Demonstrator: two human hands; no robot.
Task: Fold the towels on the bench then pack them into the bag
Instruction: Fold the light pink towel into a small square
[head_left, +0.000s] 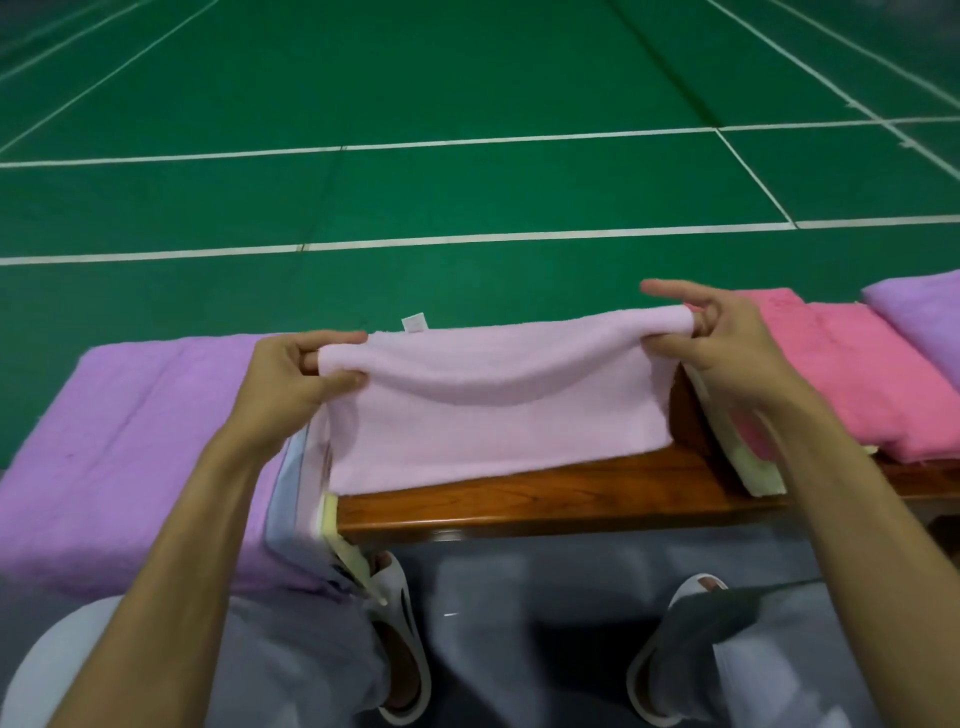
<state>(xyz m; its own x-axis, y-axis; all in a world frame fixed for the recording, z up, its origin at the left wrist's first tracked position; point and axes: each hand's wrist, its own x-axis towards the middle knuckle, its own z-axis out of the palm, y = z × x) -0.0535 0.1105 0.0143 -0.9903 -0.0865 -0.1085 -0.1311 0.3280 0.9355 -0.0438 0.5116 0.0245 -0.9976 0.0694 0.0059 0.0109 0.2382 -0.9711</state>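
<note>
Well, both grips were on the pale pink towel (493, 405). The left grip (296, 374) pinched one top corner between thumb and fingers. The right grip (722, 338) pinched the other, forefinger sticking out straight. Between the two grips the top edge sagged a little. Below them the cloth hung doubled, its lower edge resting on the wooden desk (545, 499). A white label poked up just above the edge, nearer the left grip.

Outside the left grip a big purple towel (130, 441) lay spread flat, unfolded by the look of it, with pale blue and yellow cloth at its edge. Outside the right grip sat a folded deep pink towel (857, 374) and beyond it a lilac towel (919, 306), both looking done. A yellow towel (758, 478) lay under the right wrist.

So I judged the job partway through: some towels finished, this one mid-fold, the purple one at least waiting. No bag was in sight, so the packing looked undone.
</note>
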